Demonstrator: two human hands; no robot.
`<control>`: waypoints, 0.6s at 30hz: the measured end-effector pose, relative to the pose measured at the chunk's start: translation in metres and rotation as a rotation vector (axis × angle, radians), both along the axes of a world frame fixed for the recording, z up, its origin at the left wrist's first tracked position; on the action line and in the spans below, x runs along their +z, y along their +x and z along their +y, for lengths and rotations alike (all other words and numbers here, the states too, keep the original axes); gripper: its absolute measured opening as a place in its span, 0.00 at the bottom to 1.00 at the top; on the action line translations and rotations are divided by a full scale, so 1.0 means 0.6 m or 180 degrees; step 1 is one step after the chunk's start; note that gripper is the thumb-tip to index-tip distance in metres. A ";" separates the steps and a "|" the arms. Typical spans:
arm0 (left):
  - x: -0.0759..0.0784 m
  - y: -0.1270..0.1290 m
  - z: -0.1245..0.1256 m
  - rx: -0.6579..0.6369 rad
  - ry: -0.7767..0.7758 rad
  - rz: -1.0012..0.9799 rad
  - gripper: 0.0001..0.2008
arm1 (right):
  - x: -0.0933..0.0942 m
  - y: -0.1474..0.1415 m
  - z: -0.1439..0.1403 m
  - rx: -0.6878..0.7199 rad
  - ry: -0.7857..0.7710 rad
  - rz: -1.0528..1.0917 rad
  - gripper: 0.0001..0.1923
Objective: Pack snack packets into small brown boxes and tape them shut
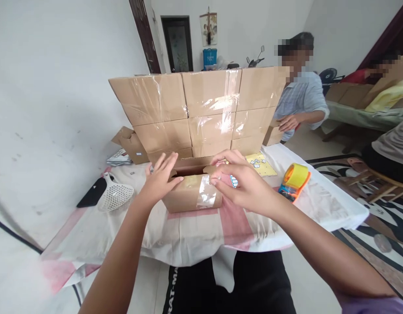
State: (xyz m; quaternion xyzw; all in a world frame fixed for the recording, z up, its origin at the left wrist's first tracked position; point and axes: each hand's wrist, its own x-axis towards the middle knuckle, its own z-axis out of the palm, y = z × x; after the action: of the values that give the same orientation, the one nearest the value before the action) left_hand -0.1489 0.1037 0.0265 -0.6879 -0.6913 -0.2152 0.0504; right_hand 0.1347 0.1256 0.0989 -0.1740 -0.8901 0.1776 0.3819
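Because its top stands open, the small carton is entered first: brown cardboard, dark inside, set on the cloth-covered table near its front edge, a strip of clear tape on its near wall.

Left hand: open, fingers spread, thumb along the carton's near rim at the left.

Right hand: fingers bent, thumb and fingertips close together by the tape's upper end; whether they pinch anything, I cannot tell.

Directly behind: one stack of cartons, film-wrapped, taller than the hands. Right of the carton: yellow sheet with small pale pieces; tape dispenser, yellow roll, orange body, near the right forearm. Left: white perforated scoop, overlapping a flat black item. Beyond the stack, right: a co-worker's hand on another box.

Hazards, in my judgement: the near wall could bow if the left thumb bears too hard; the tape could crease or stick to fingers if handled unevenly; the loose cloth could slip, shunting the carton into the stack; a swing of the right forearm could knock the dispenser.
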 end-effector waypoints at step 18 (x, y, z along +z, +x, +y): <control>-0.060 0.009 -0.044 -0.0231 -0.0207 -0.0857 0.29 | -0.134 -0.203 0.220 0.0419 -0.1110 -0.0842 0.07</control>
State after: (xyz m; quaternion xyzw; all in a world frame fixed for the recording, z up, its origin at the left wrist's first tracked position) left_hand -0.1436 0.0771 -0.0094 -0.6786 -0.6731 -0.2847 -0.0729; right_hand 0.0127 0.2576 0.0186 -0.2007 -0.8977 0.3290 0.2137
